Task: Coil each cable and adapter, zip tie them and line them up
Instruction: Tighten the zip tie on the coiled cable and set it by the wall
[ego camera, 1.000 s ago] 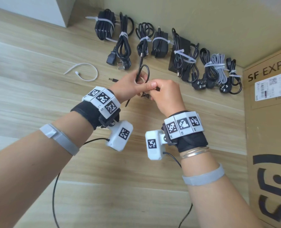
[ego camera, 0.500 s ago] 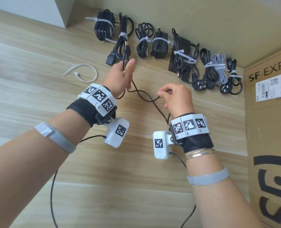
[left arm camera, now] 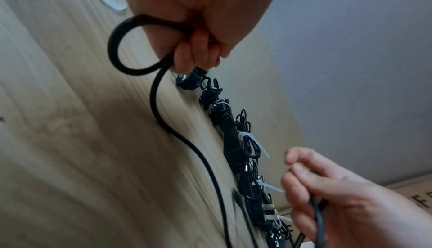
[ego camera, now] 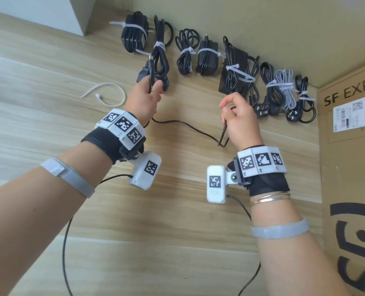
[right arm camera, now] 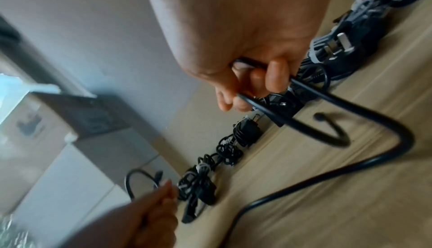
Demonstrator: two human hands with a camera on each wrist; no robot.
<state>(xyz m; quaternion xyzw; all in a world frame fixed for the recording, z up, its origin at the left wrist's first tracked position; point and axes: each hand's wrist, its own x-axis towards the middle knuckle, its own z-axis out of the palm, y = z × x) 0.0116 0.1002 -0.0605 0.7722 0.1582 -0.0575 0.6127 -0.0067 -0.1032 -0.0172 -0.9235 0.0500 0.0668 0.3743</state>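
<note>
A thin black cable [ego camera: 186, 124] hangs slack between my two hands above the wooden floor. My left hand [ego camera: 145, 94] grips one end of the cable [left arm camera: 161, 93] in its curled fingers, with a small loop beside the palm and the plug tip poking up. My right hand [ego camera: 237, 116] pinches the other part of the cable [right arm camera: 327, 115], folded into a bend below the fingers. A row of several coiled, zip-tied cables and adapters [ego camera: 207, 58] lies along the wall behind both hands. A loose white zip tie [ego camera: 111, 94] rests on the floor at the left.
A large cardboard box [ego camera: 350, 167] printed "SF EXPR" stands at the right. A white cabinet corner [ego camera: 55, 13] sits at the upper left. The wall [ego camera: 262, 22] runs just behind the row. Black wrist-camera wires [ego camera: 66, 242] trail under my arms.
My hands have drawn apart, the left going up and left, the right going right. The small coil held between them a second ago is undone and the cable now spans the gap.
</note>
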